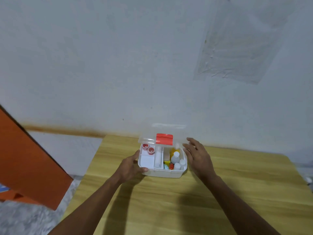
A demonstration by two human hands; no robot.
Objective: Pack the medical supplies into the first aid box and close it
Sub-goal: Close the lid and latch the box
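We see a pale wall (pixel 118 65) filling most of the view, and below it a light wooden table (pixel 220 200) with an orange panel (pixel 25 158) leaning at the left. Near the table's far edge sits the white first aid box (pixel 162 173), its clear lid (pixel 162 133) tilted up at the back and bearing a red label (pixel 164 139). Our left hand (pixel 130 167) grips the box's left front corner, thumb on the front wall and fingers on the left rim. Our right hand (pixel 197 155) hovers just beside the box's right edge, fingers spread wide, holding nothing. Inside, white bottles (pixel 176 157) stand in the right compartment and two red-topped cups (pixel 148 148) in the left.
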